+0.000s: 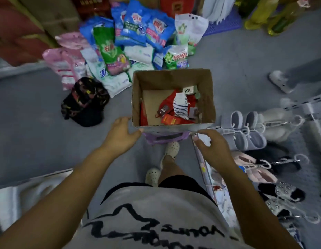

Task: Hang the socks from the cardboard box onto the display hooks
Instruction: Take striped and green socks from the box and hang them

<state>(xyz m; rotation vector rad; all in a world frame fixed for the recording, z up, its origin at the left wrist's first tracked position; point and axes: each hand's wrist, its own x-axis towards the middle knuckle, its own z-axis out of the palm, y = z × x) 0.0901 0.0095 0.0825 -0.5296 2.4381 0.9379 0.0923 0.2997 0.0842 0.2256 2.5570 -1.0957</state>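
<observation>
Cardboard box (206, 97) sits open-topped on a purple stool (165, 138), which lifts it off the floor (30, 108) to about reach height for the standing person, probably so socks can be grabbed without a deep bend. Box is right beside the display rack (312, 112) on the person's right side, so the carry from box to display hooks (281, 124) is short. Socks (179, 105) lie loose in the bottom of the box, bunched toward its right half: red packaged pairs, one striped white pair on top, a small card tag near the far wall; left part of the bottom is bare cardboard. Left hand (121, 135) is open, fingers spread, thumb tip touching or just off the near-left corner of the box, holding nothing; looks like steadying or about to shift the box. Right hand (212, 143) is half-curled, fingers loosely bent, at the near-right edge of the box, also empty as far as I can tell. Both hands are at the rim, outside the box; socks are beyond and below them, nearer the right hand. Hooks already carry slippers (245, 130) and other footwear, so free hook space is hard to judge. Detergent bags (131, 40) and a dark cap (86, 101) lie on the floor behind, not involved. No sock picked yet.
</observation>
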